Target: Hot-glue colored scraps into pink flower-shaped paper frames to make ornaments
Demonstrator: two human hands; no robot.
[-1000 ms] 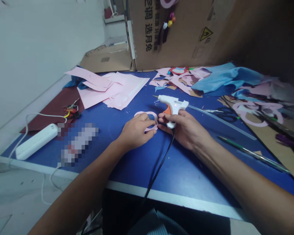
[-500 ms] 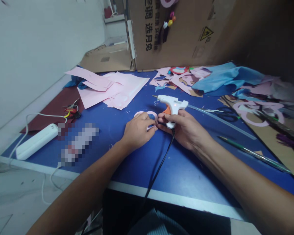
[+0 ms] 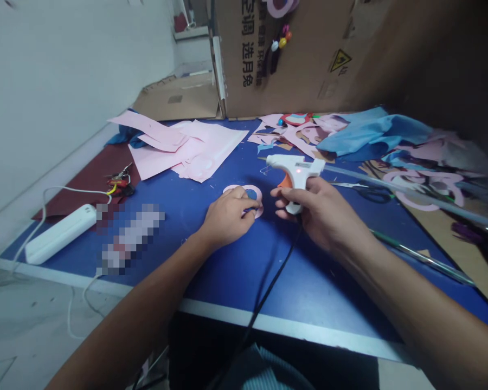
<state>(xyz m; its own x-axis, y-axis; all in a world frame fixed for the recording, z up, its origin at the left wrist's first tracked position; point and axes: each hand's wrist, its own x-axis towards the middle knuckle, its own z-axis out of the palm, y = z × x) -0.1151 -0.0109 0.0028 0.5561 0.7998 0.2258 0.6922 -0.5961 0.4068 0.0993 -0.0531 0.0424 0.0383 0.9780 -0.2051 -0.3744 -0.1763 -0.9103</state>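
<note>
My right hand [image 3: 315,214] grips the handle of a white hot glue gun [image 3: 295,169] with an orange trigger, held just above the blue table [image 3: 228,265], nozzle pointing left. A clear glue stick sticks out of its back to the right. Its black cord [image 3: 268,292] runs down over the table's front edge. My left hand [image 3: 228,216] rests on a small pink foam ring [image 3: 252,193] with a blue centre, fingers curled and pressing it down onto the table.
Pink foam sheets [image 3: 187,146] lie at the back left, pink and blue scraps [image 3: 350,132] at the back right. A cardboard box [image 3: 293,54] stands behind. A white power strip [image 3: 59,233] and keys [image 3: 120,184] sit at left, black scissors [image 3: 370,189] and a green rod [image 3: 423,254] at right.
My right hand has lifted the glue gun and carried it a little to the right, away from the pink ring. My left hand has stayed on the ring.
</note>
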